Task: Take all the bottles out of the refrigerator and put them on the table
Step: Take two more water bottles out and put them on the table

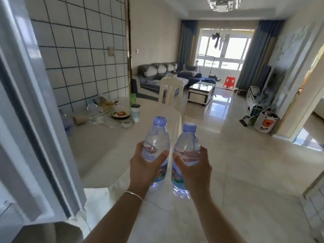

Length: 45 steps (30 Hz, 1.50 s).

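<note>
Two bare forearms, no sleeves in view. Thin, plain metal bangle (133, 195) circling the wrist below the fingers of the left hand (145, 165). No ring or band seen near the fingers of the right hand (193, 168).

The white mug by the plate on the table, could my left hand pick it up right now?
Probably not yet. The left hand already grips a water bottle, so no fingers are free, and the white mug stands farther along the table, well beyond it.
</note>
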Motion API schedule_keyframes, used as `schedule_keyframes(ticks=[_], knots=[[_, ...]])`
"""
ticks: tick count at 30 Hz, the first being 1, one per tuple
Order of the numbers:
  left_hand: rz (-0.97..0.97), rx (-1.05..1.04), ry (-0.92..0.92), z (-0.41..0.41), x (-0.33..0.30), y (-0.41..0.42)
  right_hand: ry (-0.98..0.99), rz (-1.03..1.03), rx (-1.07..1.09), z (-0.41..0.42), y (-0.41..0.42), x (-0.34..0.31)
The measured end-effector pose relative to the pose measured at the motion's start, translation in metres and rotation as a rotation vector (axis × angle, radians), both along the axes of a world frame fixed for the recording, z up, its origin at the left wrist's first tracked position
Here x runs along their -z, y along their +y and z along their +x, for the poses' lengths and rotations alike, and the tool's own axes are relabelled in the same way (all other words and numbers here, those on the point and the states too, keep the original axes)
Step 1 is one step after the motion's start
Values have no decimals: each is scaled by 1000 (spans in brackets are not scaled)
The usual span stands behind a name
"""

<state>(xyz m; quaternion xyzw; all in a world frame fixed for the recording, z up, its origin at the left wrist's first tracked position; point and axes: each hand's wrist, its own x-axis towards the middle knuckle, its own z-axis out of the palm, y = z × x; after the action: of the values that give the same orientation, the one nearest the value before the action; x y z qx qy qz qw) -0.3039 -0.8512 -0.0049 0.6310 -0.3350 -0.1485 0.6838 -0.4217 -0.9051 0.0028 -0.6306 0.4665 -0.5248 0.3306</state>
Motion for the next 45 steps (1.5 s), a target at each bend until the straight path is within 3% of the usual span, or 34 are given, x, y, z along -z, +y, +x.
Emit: schedule_keyframes(ticks=[10, 20, 28, 45], knots=[[21, -195, 69, 104, 11, -134, -41, 123, -253, 118, -166, 8], [143, -602, 68, 215, 32, -240, 4, 172, -648, 270, -302, 28], [236, -783, 95, 321, 70, -278, 119, 190, -853, 401, -349, 65], [388, -948, 167, 587, 136, -322, 185, 272, -1113, 685, -402, 142]])
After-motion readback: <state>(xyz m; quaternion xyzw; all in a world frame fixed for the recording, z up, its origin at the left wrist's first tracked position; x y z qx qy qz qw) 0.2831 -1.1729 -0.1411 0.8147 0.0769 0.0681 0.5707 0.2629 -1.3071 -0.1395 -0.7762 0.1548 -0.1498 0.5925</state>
